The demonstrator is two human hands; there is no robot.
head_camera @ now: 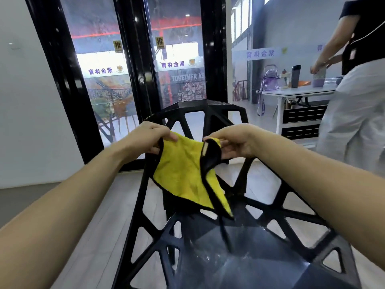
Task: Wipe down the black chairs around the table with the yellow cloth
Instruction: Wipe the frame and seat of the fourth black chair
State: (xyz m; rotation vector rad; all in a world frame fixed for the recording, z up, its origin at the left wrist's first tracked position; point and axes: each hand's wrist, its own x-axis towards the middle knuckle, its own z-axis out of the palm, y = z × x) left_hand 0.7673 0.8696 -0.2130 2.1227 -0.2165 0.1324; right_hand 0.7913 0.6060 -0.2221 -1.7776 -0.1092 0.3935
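A black chair with triangular cut-outs stands right in front of me, its seat low in the view and its back rising toward the glass doors. Above the seat hangs the yellow cloth with a black edge, stretched between my hands. My left hand pinches its upper left corner. My right hand pinches the upper right corner, where the cloth folds over. The lower tip of the cloth dangles close over the seat.
Black-framed glass doors stand just behind the chair. A white wall is on the left. At the right, another person stands by a white table carrying bottles and cups.
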